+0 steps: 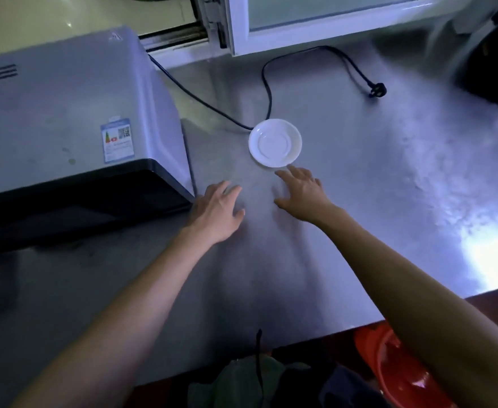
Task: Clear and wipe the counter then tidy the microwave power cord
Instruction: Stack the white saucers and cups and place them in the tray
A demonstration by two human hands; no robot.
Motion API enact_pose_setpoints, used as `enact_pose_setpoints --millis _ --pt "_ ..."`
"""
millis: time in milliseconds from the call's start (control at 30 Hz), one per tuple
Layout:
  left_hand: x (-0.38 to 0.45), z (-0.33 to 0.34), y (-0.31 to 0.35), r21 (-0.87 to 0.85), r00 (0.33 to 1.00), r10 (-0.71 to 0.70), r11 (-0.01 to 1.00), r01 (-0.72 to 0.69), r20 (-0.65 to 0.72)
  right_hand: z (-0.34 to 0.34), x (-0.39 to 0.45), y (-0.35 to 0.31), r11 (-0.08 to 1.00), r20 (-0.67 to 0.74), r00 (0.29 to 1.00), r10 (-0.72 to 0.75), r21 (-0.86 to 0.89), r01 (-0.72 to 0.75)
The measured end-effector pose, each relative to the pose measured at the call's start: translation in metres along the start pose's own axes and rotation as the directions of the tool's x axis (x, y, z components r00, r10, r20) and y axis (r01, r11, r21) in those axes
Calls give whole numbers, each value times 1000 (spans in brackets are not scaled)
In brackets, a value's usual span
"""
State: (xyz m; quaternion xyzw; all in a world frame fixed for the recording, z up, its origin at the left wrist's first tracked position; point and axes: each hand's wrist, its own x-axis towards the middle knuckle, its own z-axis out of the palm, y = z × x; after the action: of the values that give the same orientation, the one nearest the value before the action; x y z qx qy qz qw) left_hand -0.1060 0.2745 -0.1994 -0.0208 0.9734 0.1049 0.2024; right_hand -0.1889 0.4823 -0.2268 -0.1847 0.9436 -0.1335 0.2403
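A small white saucer (pixel 275 142) lies on the steel counter (pixel 374 178), partly over a black power cord (pixel 266 83). The cord runs from behind the grey microwave (pixel 65 113) at the left, loops toward the window, and ends in a loose plug (pixel 377 91). My right hand (pixel 302 191) is stretched out with straight fingers, its fingertips just short of the saucer's near rim. My left hand (pixel 216 213) hovers flat and empty over the counter, beside the microwave's front corner.
A white window frame (pixel 241 28) stands at the back edge. A dark object (pixel 495 69) sits at the far right of the counter. Below the counter's front edge are a red basin (pixel 389 363) and dark clothing (pixel 256 384).
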Motion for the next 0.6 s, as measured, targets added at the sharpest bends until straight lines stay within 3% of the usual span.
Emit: enact_pose_setpoints --millis 267,600 --pt "45 -4 21 -42 994 -105 994 106 28 -13 95 12 993 -27 995 -97 -66 95" --pt "53 -5 26 -45 978 -195 979 199 79 -19 146 17 966 12 986 -164 -200 163"
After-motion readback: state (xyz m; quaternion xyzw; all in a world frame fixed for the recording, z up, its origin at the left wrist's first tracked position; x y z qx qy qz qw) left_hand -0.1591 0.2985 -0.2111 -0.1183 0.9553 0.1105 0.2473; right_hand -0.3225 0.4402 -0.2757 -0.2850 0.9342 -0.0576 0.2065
